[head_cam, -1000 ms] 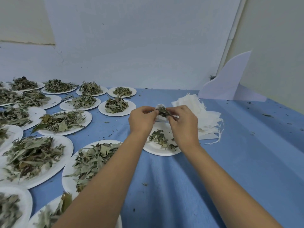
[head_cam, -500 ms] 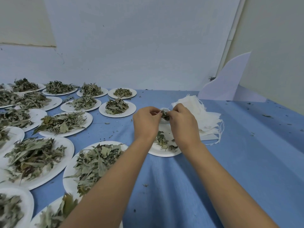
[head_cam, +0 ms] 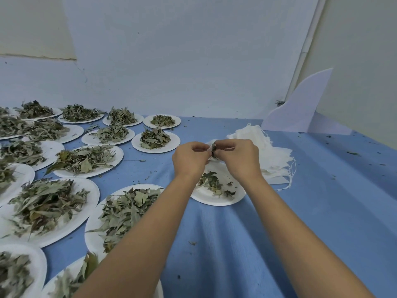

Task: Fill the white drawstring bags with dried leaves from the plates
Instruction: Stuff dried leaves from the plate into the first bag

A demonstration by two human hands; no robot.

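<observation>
While the left hand point(head_cam: 190, 160) and right hand point(head_cam: 239, 160) pinch one bag point(head_cam: 209, 148) mid-frame above a nearly emptied plate point(head_cam: 206, 198), the bag stack point(head_cam: 268, 151) and heaped plates point(head_cam: 94, 196) at left suggest much remains.

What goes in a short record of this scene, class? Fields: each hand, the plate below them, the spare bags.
Left hand: pinches the white bag at its mouth
Right hand: pinches dried leaves at that mouth
Plate below hands: holds a few leaves
Spare bags: stacked on blue table, right of plate
</observation>
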